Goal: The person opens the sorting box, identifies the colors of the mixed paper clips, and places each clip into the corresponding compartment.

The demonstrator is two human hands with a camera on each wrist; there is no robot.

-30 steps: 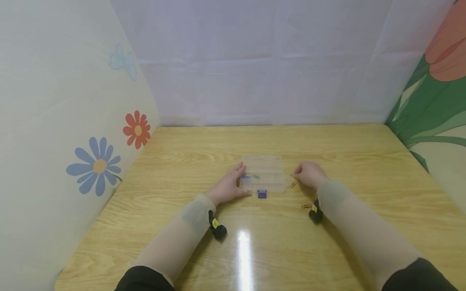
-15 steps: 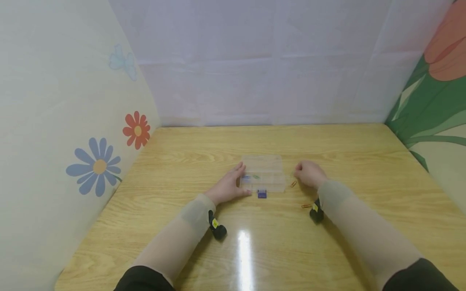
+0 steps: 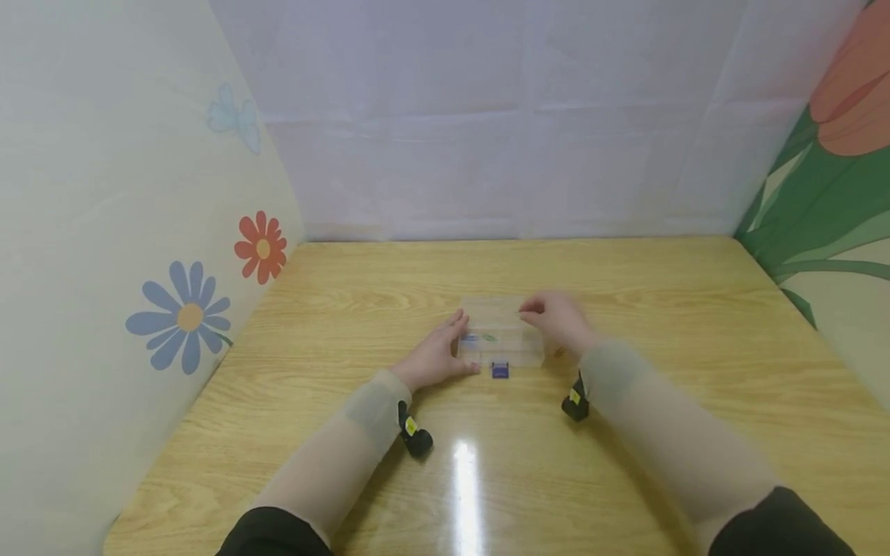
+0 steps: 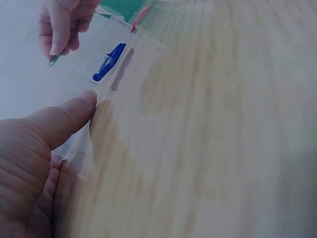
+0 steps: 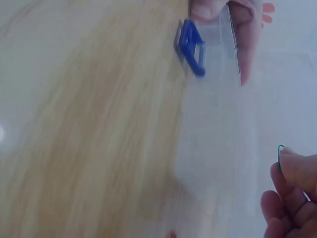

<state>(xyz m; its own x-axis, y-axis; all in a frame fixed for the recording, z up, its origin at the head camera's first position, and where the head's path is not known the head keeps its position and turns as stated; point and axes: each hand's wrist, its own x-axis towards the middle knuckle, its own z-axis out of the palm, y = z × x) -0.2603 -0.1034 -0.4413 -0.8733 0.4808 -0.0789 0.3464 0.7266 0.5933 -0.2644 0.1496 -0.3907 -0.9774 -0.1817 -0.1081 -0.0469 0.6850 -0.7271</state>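
A clear plastic box (image 3: pixel 518 353) with its lid raised stands mid-table, a blue latch (image 3: pixel 500 371) on its front side. My left hand (image 3: pixel 436 357) grips the box's left end, thumb at the front edge and fingers round the far side. Over the box, my right hand (image 3: pixel 558 318) pinches a green paper clip (image 4: pixel 53 60) between thumb and forefinger. The same clip shows as a thin green loop in the right wrist view. Inside the box, toward its left, lie a small green piece (image 3: pixel 490 337) and a small blue piece (image 3: pixel 470 338).
An orange paper clip (image 3: pixel 559 353) lies just right of the box, partly covered by my right wrist. The wooden table (image 3: pixel 348 293) meets a white cloth backdrop (image 3: pixel 431 170) at the back. Flower-printed panels (image 3: pixel 191 316) stand at the sides.
My right hand has moved left and up from the table right of the box to above it, bringing the green paper clip. My left hand stays on the box.
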